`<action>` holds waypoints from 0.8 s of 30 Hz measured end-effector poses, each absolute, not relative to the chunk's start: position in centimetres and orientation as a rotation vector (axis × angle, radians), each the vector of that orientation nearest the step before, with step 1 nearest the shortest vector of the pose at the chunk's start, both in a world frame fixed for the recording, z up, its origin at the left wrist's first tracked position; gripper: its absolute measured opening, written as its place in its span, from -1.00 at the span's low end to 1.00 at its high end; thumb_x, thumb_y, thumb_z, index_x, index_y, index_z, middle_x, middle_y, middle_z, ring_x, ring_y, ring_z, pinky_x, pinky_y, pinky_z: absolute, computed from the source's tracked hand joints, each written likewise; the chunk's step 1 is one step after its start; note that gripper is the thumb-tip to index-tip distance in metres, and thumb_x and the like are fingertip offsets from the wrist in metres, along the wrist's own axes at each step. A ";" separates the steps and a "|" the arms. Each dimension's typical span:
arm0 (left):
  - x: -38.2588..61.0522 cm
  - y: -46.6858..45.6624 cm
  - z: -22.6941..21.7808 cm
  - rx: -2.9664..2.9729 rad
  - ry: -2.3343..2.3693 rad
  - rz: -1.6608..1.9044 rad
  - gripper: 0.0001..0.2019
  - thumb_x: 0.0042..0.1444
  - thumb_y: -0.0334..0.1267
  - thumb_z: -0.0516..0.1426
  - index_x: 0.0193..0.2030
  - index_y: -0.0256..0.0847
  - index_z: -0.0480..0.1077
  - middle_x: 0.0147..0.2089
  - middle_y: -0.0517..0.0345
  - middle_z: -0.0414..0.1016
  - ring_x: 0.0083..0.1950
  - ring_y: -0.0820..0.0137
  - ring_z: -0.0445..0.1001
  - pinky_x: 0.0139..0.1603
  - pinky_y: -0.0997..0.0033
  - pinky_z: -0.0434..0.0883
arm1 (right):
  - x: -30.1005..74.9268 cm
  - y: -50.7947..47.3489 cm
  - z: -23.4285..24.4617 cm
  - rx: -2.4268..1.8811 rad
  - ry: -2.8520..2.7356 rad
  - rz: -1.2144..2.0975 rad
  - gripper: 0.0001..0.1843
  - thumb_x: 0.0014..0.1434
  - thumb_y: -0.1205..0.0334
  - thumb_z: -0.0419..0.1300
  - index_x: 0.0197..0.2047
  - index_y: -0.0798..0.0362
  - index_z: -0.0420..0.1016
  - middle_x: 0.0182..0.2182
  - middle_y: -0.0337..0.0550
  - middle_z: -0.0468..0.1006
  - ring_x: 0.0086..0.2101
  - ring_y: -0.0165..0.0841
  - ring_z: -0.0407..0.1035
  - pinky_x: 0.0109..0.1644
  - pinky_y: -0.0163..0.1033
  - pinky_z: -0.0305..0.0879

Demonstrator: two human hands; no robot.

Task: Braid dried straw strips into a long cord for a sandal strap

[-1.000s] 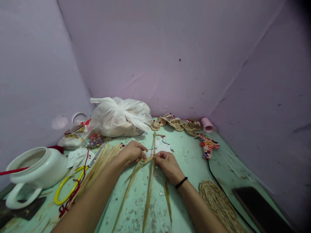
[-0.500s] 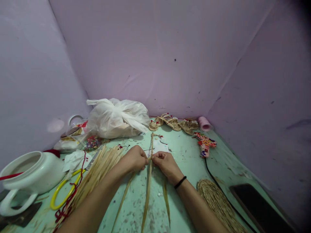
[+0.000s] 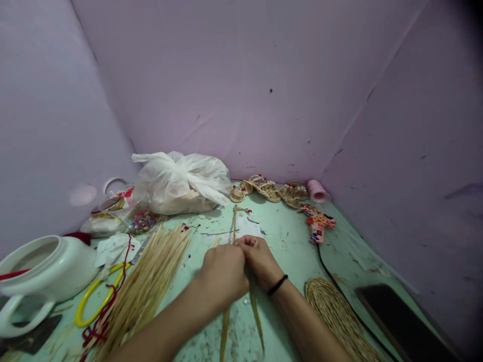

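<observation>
A thin straw braid runs along the table towards me, its far end by a small red-tipped bit. My right hand, with a black band at the wrist, pinches the braid's near end. Crossing in front of it, my left hand is closed, its fingertips hidden and the hand slightly blurred; it appears to grip a straw strand. Two loose straw strands come out below my hands, one straw strand under the left and another strand on the right. A thin dark needle-like stick lies beside the braid.
Left: loose straw, yellow-handled scissors, red yarn, a white pot. Behind: a white plastic bag, small woven sandals, pink thread spool. Right: a patterned glue gun with cord, woven oval, phone.
My left hand has moved right and towards me, now overlapping my right hand. The left-hand strand no longer shows on the table. My right hand stays at the braid.
</observation>
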State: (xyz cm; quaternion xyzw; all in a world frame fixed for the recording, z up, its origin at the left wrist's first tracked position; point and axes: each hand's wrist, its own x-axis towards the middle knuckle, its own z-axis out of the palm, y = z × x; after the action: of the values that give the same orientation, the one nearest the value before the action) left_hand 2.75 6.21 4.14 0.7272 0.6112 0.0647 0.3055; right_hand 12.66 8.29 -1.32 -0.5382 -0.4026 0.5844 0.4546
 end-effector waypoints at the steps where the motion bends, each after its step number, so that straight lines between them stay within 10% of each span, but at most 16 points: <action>1: 2.2 6.8 4.3 1.949 1.635 0.170 -0.90 -0.19 -0.32 0.08 -0.54 -0.30 0.39 -0.50 -0.04 0.39 -0.33 0.21 0.40 -0.37 0.38 0.22 | 12.7 8.3 -1.3 -1.336 -1.012 1.449 -0.90 -0.26 0.31 0.12 -0.69 0.13 0.26 -0.76 -0.36 0.23 -0.68 -0.57 0.02 -0.59 -0.40 -0.10; 6: 0.8 9.4 4.1 1.308 1.556 0.407 -0.87 -0.10 -0.34 0.02 -0.40 -0.32 0.34 -0.67 0.21 0.27 -0.68 0.50 0.25 -0.65 0.53 0.12 | 12.6 8.2 -1.2 -1.319 -1.099 1.440 -0.87 -0.19 0.27 0.11 -0.66 0.12 0.26 -0.77 -0.35 0.23 -0.70 -0.57 0.02 -0.62 -0.40 -0.11; 24: 1.7 9.5 2.3 1.148 1.498 0.550 -0.81 -0.34 -0.47 0.03 -0.81 -0.27 0.09 -0.88 0.36 -0.05 -0.80 0.67 -0.10 -0.75 0.57 -0.19 | 13.9 7.4 1.7 -1.770 -1.795 0.711 -0.83 -0.15 0.28 0.13 -0.70 0.09 0.41 -0.73 -0.16 0.40 -0.66 -0.46 0.12 -0.55 -0.32 -0.11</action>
State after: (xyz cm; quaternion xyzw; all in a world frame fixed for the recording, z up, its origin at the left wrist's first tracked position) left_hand 1.74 9.51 2.33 0.4860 0.6341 0.2327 0.5546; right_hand 13.90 7.38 1.71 -0.6528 -0.6622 0.2622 0.2583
